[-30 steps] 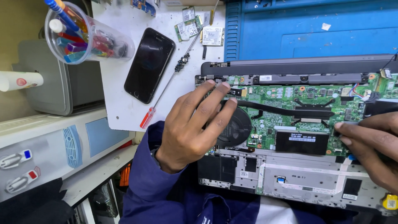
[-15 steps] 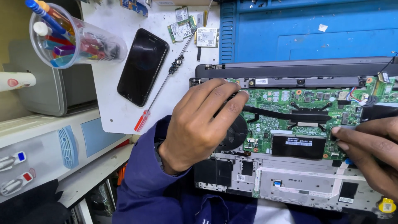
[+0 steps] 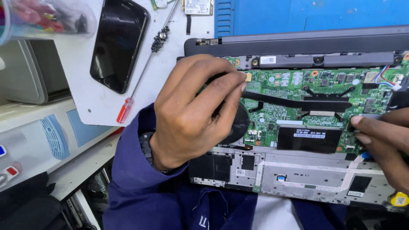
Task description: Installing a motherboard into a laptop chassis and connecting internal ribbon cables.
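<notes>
— Since the earlier frame, what did we find moved?

— Our view had drawn closer and shifted right; the pen cup [image 3: 42, 19] had slid to the upper left corner, and our left hand [image 3: 191, 113] had stayed over the fan [image 3: 237, 123] of the opened laptop [image 3: 298, 179].

— State of the left hand?

— We noted it curled, fingertips [image 3: 238, 83] pinched together at the board's upper left, beside a small gold-coloured pad. Whether anything was gripped between them, we could not tell.

— And the right hand?

— Our right hand [image 3: 383, 145] entered from the right edge, its fingers pressed against a flat grey part on the green circuit board [image 3: 289, 85]. It was partly out of view, so we could not tell if it was closed on that part.

— Where did the laptop sit?

— It lay on the counter [image 3: 98, 108] before us, base cover off, its black heat pipe [image 3: 306, 102] running across the board, with a blue mat [image 3: 319, 15] behind it.

— Other items recorded?

— A black phone [image 3: 117, 42] lay face up on the counter, just left of a red-handled screwdriver [image 3: 142, 70]; both were well apart from our hands.
</notes>
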